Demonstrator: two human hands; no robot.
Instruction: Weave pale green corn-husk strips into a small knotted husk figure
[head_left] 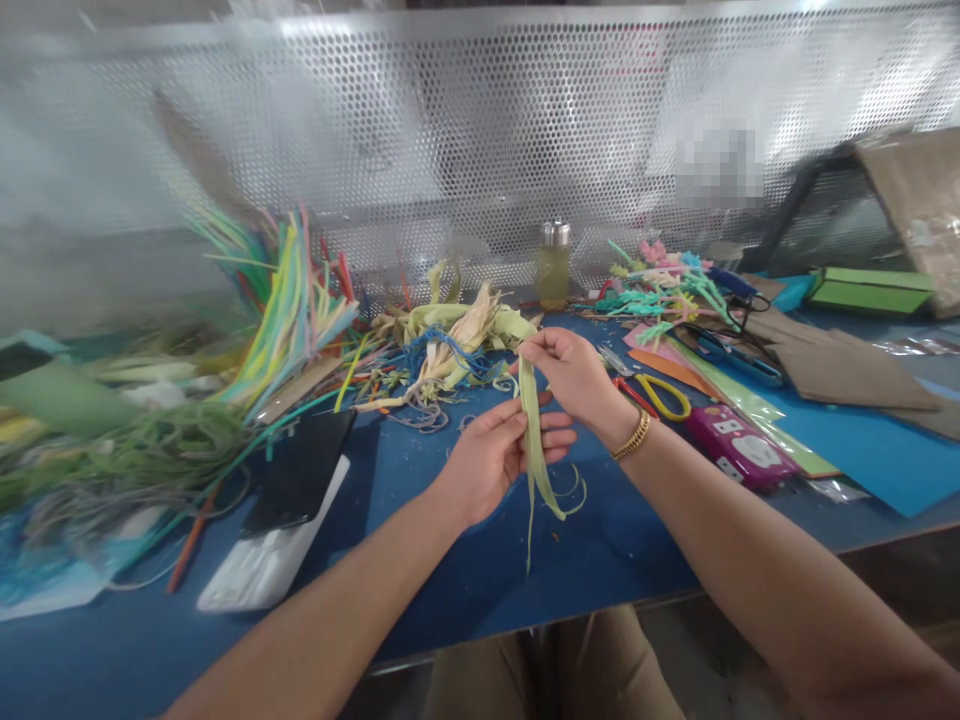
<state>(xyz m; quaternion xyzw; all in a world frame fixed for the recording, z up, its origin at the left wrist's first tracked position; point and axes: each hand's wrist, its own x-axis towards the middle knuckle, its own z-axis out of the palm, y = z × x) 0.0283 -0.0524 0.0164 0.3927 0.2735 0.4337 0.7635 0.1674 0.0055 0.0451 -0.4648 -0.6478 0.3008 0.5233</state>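
Note:
A pale green strip of corn husk (pixel 533 440) hangs upright in front of me above the blue table. At its top, my right hand (pixel 576 378) pinches it between thumb and fingers. Lower down, my left hand (pixel 486 460) has its thumb against the strip and its fingers spread behind it. The strip's lower end splits into thin curling tails that dangle below my hands. Just beyond lies a heap of dried corn husks (pixel 469 328), tangled with blue stringy material (pixel 444 352).
Bundled pastel stems (pixel 281 310) and green cord (pixel 172 445) crowd the left, beside a black phone-like slab (pixel 300 475). A bottle (pixel 553 268) stands by the perforated metal panel (pixel 517 130). To the right lie yellow-handled scissors (pixel 666 397), a purple case (pixel 739 447), blue paper (pixel 862 455) and cardboard (pixel 847 368).

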